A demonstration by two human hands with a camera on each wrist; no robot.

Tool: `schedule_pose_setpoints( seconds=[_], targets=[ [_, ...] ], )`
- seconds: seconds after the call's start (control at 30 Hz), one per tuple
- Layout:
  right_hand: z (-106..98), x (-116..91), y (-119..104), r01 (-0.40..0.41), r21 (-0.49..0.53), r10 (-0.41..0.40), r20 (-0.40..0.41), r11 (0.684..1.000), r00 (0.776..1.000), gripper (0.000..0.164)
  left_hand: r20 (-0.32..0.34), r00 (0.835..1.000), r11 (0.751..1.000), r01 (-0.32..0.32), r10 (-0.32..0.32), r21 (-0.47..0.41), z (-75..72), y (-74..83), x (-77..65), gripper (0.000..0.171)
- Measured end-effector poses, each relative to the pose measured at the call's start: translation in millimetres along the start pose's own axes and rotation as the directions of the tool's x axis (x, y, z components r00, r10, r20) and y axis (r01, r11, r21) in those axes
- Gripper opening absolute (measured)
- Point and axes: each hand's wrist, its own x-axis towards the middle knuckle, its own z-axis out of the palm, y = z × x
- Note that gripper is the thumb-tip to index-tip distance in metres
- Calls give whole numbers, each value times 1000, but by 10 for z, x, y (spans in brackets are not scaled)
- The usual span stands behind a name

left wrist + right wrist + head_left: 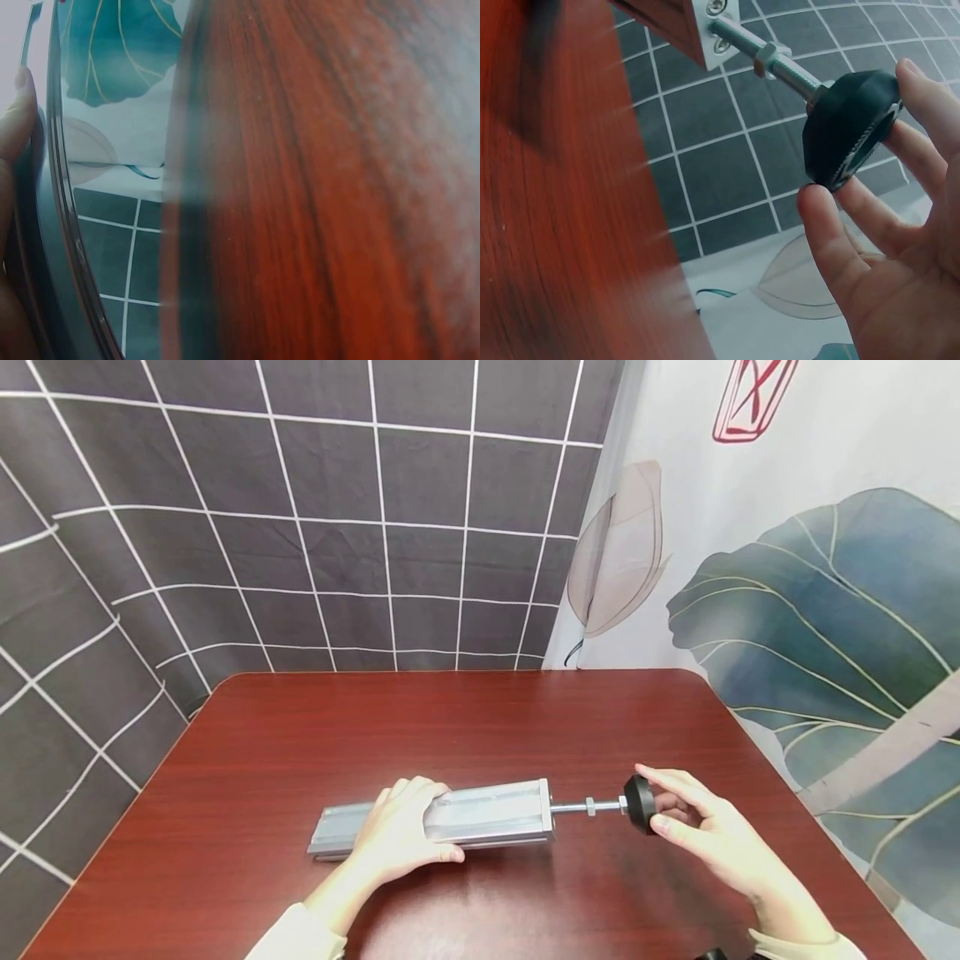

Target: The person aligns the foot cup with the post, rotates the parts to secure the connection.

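Note:
A silvery aluminium profile (491, 810) lies lengthwise above the red-brown table in the head view. Over its middle my left hand (401, 831) grips it, thumb along the near side. From its right end plate (711, 37), fitted with screws, sticks out a threaded rod (736, 36) bearing a hex nut (769, 58). A black round levelling foot (640, 804) sits on the rod's outer end. My right hand (708, 827) pinches the foot's rim between thumb and fingers. The left wrist view catches only the profile's edge (64, 225) and part of the left fingers (21, 124).
The wooden table (480, 718) reaches back to a dark grid-patterned curtain (420, 560). A white curtain with printed leaves (817, 602) hangs at the right. A small dark object (712, 954) shows at the bottom edge by the right sleeve.

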Motion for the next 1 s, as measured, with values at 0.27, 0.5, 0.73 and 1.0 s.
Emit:
schedule_pose_setpoints(
  seconds=[0.27, 0.5, 0.73, 1.0],
  targets=[
    [57, 32, -30, -161, -51, 155, -104, 986, 982, 47, 2, 1000, 1000, 0, 0, 4, -1, 13, 21, 81],
    [77, 38, -42, -228, -96, 213, -140, 969, 967, 40, 10, 1000, 1000, 4, -4, -5, 0, 1, 24, 82],
    [55, 42, -47, -158, -58, 152, -95, 986, 984, 50, 7, 1000, 1000, 10, -10, -4, 6, -26, 27, 82],
    [-75, -31, 28, 29, 47, -30, 23, 998, 999, 86, 12, 1000, 1000, 19, -19, -6, 0, -25, 26, 81]
  ],
)
